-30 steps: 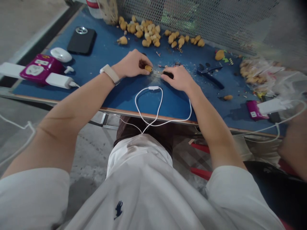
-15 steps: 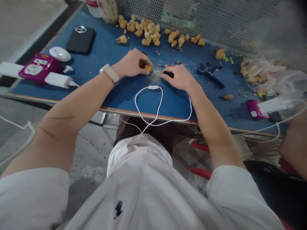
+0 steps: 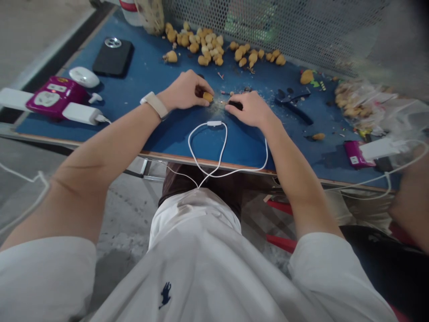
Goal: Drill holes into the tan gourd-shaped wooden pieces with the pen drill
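My left hand (image 3: 187, 91) pinches a small yellow-brown gourd (image 3: 208, 96) between thumb and fingers, just above the blue tabletop. Facing it, my right hand (image 3: 251, 109) is closed around a small dark tool (image 3: 236, 104). Its thin tip, with a bright spot of light, points left at the gourd; I cannot tell whether they touch. A white cable (image 3: 267, 150) with an inline switch (image 3: 214, 123) loops on the table and runs up under my right hand. Pale dust and crumbs lie around and beyond both hands.
Many small gourds (image 3: 208, 44) lie along the mesh panel at the back. Blue-handled pliers (image 3: 295, 109) rest to the right, near a plastic bag of gourds (image 3: 355, 100). Purple power adapters (image 3: 55, 96) and a black phone (image 3: 113, 57) are left. Another person's arm (image 3: 412, 201) shows at right.
The gourd in my left hand has turned or tilted slightly. Both hands stay in almost the same place, and the light at the tool's tip looks a little brighter.
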{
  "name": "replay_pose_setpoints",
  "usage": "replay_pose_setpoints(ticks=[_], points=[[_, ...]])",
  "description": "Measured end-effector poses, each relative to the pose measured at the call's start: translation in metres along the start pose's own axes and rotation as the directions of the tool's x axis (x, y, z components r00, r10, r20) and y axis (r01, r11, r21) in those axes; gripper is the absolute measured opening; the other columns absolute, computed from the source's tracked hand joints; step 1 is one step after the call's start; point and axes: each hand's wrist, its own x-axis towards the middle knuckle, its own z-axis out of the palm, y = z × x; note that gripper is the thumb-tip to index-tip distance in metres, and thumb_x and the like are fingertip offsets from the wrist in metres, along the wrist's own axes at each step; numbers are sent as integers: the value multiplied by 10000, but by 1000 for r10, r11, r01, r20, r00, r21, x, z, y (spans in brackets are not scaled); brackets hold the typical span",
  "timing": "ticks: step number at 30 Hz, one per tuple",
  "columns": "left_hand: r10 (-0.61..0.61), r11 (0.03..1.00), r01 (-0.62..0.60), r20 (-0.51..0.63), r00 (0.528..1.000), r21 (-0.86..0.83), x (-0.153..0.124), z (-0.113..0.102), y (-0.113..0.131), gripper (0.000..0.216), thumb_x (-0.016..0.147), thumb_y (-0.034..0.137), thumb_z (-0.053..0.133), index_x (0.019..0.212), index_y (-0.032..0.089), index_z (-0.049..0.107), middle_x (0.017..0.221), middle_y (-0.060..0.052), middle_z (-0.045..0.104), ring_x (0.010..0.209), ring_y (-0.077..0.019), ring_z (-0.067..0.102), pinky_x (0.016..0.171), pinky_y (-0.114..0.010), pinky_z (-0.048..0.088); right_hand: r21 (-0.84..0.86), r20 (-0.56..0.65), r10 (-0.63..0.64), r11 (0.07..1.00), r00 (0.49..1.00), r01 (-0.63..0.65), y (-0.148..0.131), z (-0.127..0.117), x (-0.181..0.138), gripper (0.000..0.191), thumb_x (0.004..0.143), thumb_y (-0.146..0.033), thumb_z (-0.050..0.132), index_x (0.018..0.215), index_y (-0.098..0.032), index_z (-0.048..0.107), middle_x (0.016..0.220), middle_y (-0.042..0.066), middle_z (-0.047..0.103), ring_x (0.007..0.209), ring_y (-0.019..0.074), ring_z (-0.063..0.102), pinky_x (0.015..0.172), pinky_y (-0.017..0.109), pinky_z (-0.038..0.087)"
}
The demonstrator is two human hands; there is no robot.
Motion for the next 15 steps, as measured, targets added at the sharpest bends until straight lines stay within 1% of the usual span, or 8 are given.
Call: replay_pose_setpoints(ticks=[1, 3, 4, 5, 7, 9, 12, 15], points=[[4, 1000, -4, -11, 1000, -4, 1, 1, -2, 653, 817, 837, 1019, 1277, 374, 1026, 1142, -23, 944, 1196, -355, 816, 1211, -565, 682, -5, 2, 0, 1000, 1000, 0, 1, 0, 0, 831, 1203, -983, 521, 1468, -329, 960, 1417, 179, 970, 1407, 566, 859, 1325, 808, 633], [12, 1000, -13, -20, 1000, -18, 2, 2, -7, 588, 817, 726, 1033, 1268, 348, 1032, 1205, -68, 927, 1246, -423, 859, 1208, -602, 706, -15, 1, 4, 1000, 1000, -4, 3, 1, 1, 830, 1205, -986, 521, 1449, -328, 965, 1379, 176, 975, 1371, 557, 868, 1307, 797, 645], [14, 1000, -15, -18, 1000, -23, 2, 2, -8, 581, 820, 707, 1034, 1272, 342, 1030, 1214, -81, 917, 1294, -456, 862, 1214, -621, 709, -21, -2, 6, 1000, 1000, -7, 4, 1, 1, 825, 1205, -983, 526, 1445, -329, 966, 1366, 175, 977, 1367, 557, 869, 1301, 794, 649], [11, 1000, -12, -12, 1000, -24, 2, 2, -8, 597, 825, 721, 1034, 1287, 343, 1030, 1211, -81, 913, 1336, -469, 851, 1228, -633, 706, -28, -6, 8, 1000, 1000, -8, 5, 1, 1, 818, 1205, -979, 534, 1445, -328, 967, 1360, 176, 978, 1371, 561, 868, 1298, 794, 651], [-13, 1000, 13, 4, 1000, -17, 0, 1, -5, 697, 823, 822, 1022, 1345, 359, 1028, 1215, -40, 930, 1357, -425, 812, 1278, -623, 682, -41, -7, 8, 999, 1000, -8, 5, 0, 1, 801, 1210, -960, 552, 1458, -319, 963, 1381, 183, 976, 1394, 573, 865, 1305, 802, 648], [-59, 998, 59, 27, 998, -4, -2, -1, 2, 837, 791, 953, 988, 1408, 388, 1009, 1242, 31, 958, 1332, -364, 763, 1329, -588, 644, -44, 6, 8, 999, 1000, -8, 4, -1, 0, 771, 1223, -925, 566, 1473, -309, 958, 1419, 190, 970, 1412, 580, 864, 1314, 805, 642], [-113, 993, 112, 71, 991, 22, -6, -3, 15, 986, 746, 1090, 884, 1466, 426, 993, 1294, 87, 970, 1427, -375, 737, 1370, -590, 590, -31, 21, 4, 1000, 1000, -3, 0, -2, -1, 707, 1251, -861, 562, 1477, -319, 956, 1448, 181, 966, 1414, 568, 871, 1322, 787, 643], [-137, 991, 135, 107, 985, 23, -9, -5, 23, 1167, 636, 1238, 787, 1472, 446, 978, 1251, 125, 971, 1483, -366, 670, 1403, -571, 534, -29, 15, -6, 1000, 1000, 7, -4, -1, -1, 681, 1264, -837, 548, 1477, -334, 954, 1480, 164, 962, 1439, 549, 866, 1348, 769, 636]])
